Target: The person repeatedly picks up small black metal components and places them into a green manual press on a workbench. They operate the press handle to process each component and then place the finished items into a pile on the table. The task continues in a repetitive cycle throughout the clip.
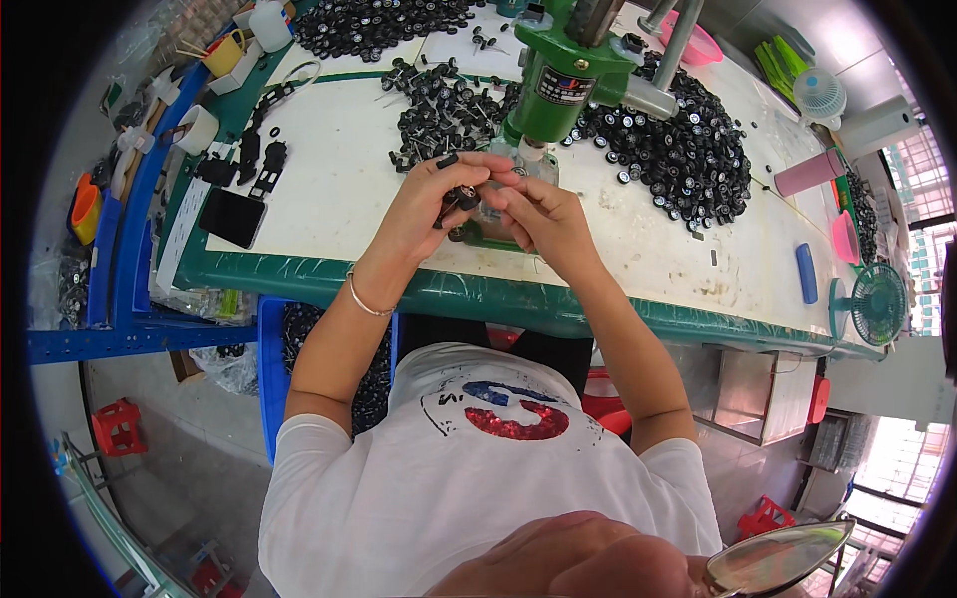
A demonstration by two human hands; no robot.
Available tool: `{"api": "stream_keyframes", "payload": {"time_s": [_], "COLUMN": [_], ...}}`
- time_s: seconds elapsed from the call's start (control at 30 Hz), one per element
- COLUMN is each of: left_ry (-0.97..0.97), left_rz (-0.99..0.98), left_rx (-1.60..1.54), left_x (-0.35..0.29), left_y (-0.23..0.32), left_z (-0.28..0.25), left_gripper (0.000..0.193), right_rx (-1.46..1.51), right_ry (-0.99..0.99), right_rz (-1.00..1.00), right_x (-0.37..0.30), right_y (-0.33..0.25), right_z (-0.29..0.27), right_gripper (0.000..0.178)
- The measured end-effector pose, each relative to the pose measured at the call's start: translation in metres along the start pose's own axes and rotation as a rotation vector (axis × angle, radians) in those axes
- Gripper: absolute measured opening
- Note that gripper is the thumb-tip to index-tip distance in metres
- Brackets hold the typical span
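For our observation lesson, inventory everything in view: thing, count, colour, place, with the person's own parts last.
Worktable: one, white with green edging, before the person
Round black parts: too many to count, black, heaped on the worktable
Press: one, green, worktable's middle
Phone: one, black, worktable's left
Bottle: one, white, far left
Cup: one, yellow, far left
Fans: two, green and pale, right side
Bin: one, blue, below the near edge, left
Stools: at least two, red, floor either side
Other clutter: too small or blurred to count
Shirt: one, white, on the person
Left hand: one, bare, holding round black parts
Right hand: one, bare, beside the left; grip unclear
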State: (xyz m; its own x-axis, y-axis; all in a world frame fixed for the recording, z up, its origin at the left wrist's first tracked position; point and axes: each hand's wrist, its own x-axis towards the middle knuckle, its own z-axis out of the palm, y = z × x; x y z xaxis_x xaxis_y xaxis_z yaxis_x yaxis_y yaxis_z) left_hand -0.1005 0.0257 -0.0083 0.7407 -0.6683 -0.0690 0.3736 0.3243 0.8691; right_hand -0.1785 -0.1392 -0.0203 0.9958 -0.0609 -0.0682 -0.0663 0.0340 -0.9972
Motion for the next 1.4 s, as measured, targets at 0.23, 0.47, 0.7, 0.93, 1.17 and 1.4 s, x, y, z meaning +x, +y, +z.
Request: {"api": "stream_keyframes", "payload": {"time_s": [0.23,0.47,0.7,0.93,1.17,1.4], "left_ry": [-0.061,0.124,0.202,0.111,0.22,0.269], "left_rz": [-0.011,0.05,0.119,0.24,0.163,0.286], "left_rx": [0.075,0.196,0.19,0.43,0.427,0.316], "left_x": [-0.006,-0.014,-0.007,0.016,0.027,0.023], "left_y": [0.0,-0.012,-0.025,-0.02,-0.028,-0.048], "left_z": [-0.003,0.007,0.01,0.013,0.013,0.006], "left_gripper": [0.03,0.028,0.02,0.015,0.016,0.017], "right_rx": [0.254,0.619,0.639,0.225,0.203,0.357], "right_ry": [-0.047,0.074,-0.064,0.121,0.191,0.245], "right_rz": [0.094,0.092,0.259,0.125,0.144,0.035], "right_x": [-0.002,-0.009,-0.017,-0.016,0.014,0.001], "right_y": [0.006,0.018,0.008,-0.011,0.005,0.013], "right_z": [0.001,0.005,0.013,-0.038,-0.029,-0.009], "right_gripper": [0.02,0.021,0.026,0.029,0.024,0.018]}}
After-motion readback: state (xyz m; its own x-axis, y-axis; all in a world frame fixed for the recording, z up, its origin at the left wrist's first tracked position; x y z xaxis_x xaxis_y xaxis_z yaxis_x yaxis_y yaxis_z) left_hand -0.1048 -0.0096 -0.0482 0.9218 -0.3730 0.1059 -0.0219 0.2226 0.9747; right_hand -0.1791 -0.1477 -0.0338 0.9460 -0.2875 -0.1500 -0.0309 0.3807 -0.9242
